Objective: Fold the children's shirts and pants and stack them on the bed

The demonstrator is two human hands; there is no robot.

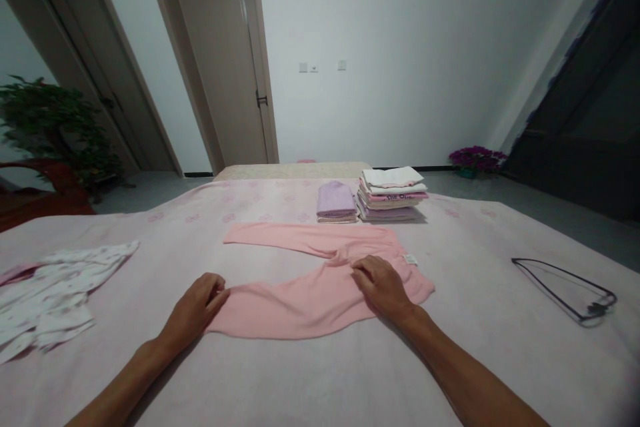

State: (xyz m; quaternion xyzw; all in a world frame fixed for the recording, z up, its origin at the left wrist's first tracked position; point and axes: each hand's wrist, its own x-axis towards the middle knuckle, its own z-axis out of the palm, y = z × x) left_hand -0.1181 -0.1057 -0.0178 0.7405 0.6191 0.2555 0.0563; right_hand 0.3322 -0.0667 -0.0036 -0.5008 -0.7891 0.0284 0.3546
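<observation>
A pair of pink trousers [310,280] lies spread on the pink bed sheet [280,373], legs pointing left, waist to the right with a small white label. My left hand [196,307] is closed on the cuff of the nearer leg. My right hand [381,283] rests on the crotch area near the waist, fingers curled and pinching the fabric.
A stack of folded clothes [393,195] and a folded lilac piece [336,201] sit at the far side of the bed. A white patterned garment [55,287] lies at the left. A dark wire hanger [567,288] lies at the right. Doors, a plant and flowers stand beyond.
</observation>
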